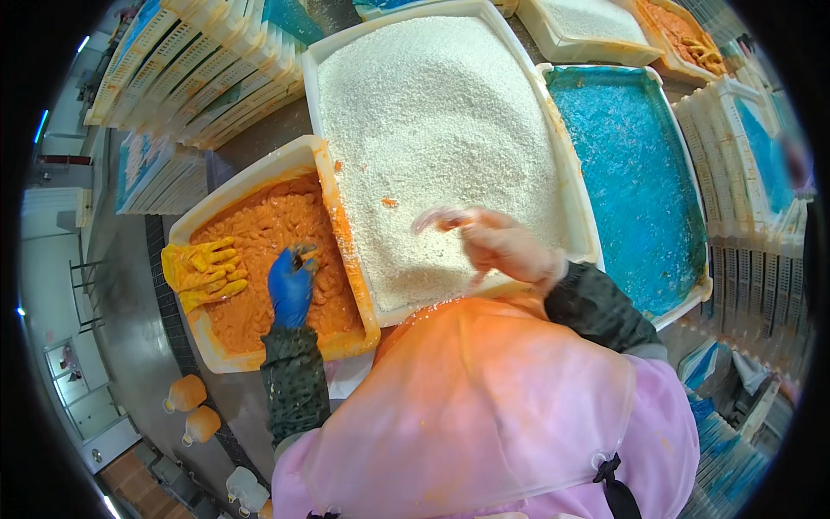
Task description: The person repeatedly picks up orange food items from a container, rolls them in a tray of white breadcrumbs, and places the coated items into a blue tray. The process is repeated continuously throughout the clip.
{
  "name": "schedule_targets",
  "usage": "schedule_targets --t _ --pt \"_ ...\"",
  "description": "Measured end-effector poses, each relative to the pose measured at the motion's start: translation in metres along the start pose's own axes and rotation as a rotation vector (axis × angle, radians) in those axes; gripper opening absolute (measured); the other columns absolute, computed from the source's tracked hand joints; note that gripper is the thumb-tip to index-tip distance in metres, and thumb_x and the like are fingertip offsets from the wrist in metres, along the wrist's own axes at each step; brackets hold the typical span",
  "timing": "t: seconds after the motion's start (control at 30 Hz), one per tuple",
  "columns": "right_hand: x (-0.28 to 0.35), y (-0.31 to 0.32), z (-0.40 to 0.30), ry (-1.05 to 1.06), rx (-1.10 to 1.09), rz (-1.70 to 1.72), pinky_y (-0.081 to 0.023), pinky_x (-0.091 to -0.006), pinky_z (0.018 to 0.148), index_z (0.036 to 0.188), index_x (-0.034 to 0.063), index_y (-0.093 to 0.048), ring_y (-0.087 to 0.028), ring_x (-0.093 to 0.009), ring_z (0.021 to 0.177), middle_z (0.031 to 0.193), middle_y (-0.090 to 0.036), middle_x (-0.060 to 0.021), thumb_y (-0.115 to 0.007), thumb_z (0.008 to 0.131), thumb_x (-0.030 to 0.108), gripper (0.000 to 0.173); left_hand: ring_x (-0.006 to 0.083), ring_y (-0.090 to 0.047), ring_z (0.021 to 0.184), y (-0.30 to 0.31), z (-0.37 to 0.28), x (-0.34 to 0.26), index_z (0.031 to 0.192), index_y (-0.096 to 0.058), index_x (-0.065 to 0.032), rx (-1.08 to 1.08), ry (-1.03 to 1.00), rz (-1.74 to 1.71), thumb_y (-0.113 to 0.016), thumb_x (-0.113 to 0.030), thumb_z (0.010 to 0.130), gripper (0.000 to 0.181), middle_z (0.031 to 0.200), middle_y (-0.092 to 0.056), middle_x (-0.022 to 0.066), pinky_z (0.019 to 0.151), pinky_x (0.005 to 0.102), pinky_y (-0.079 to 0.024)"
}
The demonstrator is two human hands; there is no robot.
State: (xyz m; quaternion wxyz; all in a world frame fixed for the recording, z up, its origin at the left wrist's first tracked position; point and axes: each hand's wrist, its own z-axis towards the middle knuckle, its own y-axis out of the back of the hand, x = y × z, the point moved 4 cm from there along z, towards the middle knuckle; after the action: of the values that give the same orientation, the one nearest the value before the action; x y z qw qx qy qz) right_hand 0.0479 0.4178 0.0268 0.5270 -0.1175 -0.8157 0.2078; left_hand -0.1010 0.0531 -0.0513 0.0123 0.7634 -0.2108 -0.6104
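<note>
My left hand, in a blue glove, is over a tub of wet orange pieces, its fingers bent and smeared orange; whether they hold a piece cannot be told. My right hand, in a pale glove and blurred, hovers above the near part of a large white tub of white crumbs. Something reddish shows at its fingertips, too blurred to name. A small orange piece lies on the crumbs. A pair of yellow rubber gloves rests over the left rim of the orange tub.
At the right stands a tray lined with blue mesh. Stacked pale plastic trays rise at the upper left, and more trays at the right. Farther back are another tub of white crumbs and an orange-filled tub. Plastic jugs stand lower left.
</note>
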Motion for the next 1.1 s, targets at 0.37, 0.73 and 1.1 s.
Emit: schedule_targets --t 0.37,0.73,1.1 --pt "0.11 0.201 -0.063 0.625 -1.009 -0.733 -0.043 -0.026 0.075 0.138 0.0043 -0.056 -0.05 -0.008 0.077 0.089 -0.055 0.002 -0.049 0.11 0.035 0.043 0.0141 -0.063 0.098 0.002 -0.018 -0.011 0.117 -0.067 0.0029 -0.149 0.012 -0.086 -0.068 -0.003 0.096 0.021 0.11 -0.069 0.0073 0.088 0.0276 -0.052" --pt "0.053 0.331 0.016 0.458 -0.803 -1.002 -0.028 -0.0342 0.122 0.15 -0.0041 -0.044 -0.042 -0.027 0.145 0.156 -0.045 -0.0196 -0.04 0.111 0.034 0.055 0.0128 -0.063 0.096 0.015 -0.009 0.031 0.118 -0.069 0.0024 -0.229 -0.016 -0.059 -0.067 -0.005 0.097 0.022 0.108 -0.069 0.0069 0.083 0.0268 -0.052" --pt "0.032 0.254 -0.066 0.184 -0.769 -0.687 -0.021 -0.034 0.124 0.156 -0.0002 -0.036 -0.033 -0.024 0.15 0.162 -0.037 -0.0152 -0.037 0.111 0.042 0.062 0.0173 -0.067 0.092 0.039 -0.041 -0.012 0.12 -0.068 0.001 -0.291 -0.017 -0.258 -0.067 -0.005 0.097 0.024 0.11 -0.069 0.0082 0.079 0.0295 -0.056"
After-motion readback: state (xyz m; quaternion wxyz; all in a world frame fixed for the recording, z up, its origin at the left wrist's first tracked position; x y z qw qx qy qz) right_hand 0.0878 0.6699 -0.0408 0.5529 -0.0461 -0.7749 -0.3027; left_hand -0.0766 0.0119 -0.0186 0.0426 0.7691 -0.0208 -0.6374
